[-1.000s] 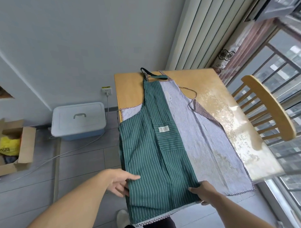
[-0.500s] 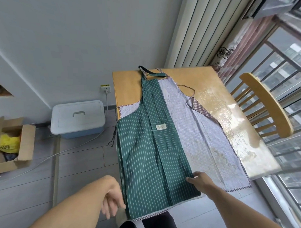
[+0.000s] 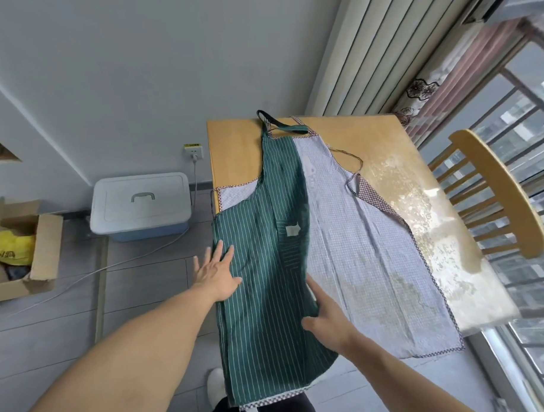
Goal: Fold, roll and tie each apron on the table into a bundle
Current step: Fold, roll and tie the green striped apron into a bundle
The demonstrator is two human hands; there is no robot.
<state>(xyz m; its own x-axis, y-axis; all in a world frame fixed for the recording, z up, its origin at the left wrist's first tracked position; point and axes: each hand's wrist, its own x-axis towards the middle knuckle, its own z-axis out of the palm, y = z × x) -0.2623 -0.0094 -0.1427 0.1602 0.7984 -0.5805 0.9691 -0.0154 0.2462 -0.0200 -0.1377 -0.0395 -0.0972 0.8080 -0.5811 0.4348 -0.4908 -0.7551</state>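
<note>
A green striped apron (image 3: 260, 268) lies lengthwise on the wooden table (image 3: 234, 145), folded in half so its left edge hangs past the table's side. Under it a pale checked apron (image 3: 368, 258) with brown trim is spread flat. My left hand (image 3: 216, 274) lies flat with straight fingers on the green apron's left edge. My right hand (image 3: 325, 315) rests on the green apron's folded right edge, fingers stretched forward, thumb on the cloth. The green neck strap (image 3: 280, 125) lies at the table's far end.
A wooden chair (image 3: 498, 191) stands at the table's right side by the window. On the floor to the left are a white-lidded plastic box (image 3: 141, 204), an open cardboard box (image 3: 22, 245) and a white cable (image 3: 118, 263). The table's near edge is at my body.
My left hand rose from below the table edge and now lies flat on the green apron's left side. My right hand slid forward along the fold. The camera moved closer.
</note>
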